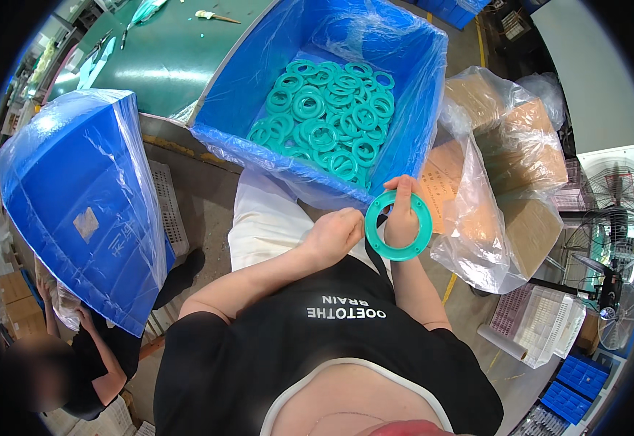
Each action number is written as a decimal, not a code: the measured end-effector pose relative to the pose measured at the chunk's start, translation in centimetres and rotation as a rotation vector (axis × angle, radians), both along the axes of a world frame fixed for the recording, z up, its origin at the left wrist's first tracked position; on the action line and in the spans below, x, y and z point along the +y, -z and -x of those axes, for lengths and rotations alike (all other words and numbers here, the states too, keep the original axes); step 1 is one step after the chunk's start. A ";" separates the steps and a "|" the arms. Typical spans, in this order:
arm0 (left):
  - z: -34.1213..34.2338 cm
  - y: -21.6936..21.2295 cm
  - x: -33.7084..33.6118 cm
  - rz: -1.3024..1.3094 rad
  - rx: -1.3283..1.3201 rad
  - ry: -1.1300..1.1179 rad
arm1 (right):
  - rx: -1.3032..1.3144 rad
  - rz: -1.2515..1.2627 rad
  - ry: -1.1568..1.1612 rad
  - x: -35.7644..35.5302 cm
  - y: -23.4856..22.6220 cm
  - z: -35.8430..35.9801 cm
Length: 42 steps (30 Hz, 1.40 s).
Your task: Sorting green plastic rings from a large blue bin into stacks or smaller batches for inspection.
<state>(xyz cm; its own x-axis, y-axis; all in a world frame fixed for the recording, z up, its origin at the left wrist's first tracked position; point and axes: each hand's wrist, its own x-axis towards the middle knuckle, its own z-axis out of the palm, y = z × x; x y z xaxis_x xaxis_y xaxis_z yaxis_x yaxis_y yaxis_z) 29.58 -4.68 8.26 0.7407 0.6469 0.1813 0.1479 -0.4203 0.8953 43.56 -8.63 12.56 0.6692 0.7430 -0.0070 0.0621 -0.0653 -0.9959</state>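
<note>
Teal flat plastic ring (398, 225), upright

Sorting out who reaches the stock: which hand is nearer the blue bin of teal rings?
Right. The right hand, gripping a teal ring, sits just below the blue bin's front edge. The left hand is slightly lower and farther back, touching the ring's left rim.

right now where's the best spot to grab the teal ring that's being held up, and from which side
Take the teal ring by its flat band on the free lower-left arc, coming in from the left hand's side. The right hand already pinches the upper right of the band, fingers through the open centre. The ring faces the camera, so one finger can likely hook through the hole with the thumb outside.
</note>
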 end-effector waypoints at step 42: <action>17.4 -1.5 18.7 -0.741 0.279 -0.714 | -0.819 0.290 -0.654 12.8 -1.7 -13.8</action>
<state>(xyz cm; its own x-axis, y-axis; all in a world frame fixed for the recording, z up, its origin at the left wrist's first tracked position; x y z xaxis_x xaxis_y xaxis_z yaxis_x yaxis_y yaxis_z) 12.18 13.98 9.81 0.3096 0.7454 0.5904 0.7356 -0.5812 0.3481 57.33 4.21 14.30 0.0265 0.9992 0.0286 0.8087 -0.0046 -0.5882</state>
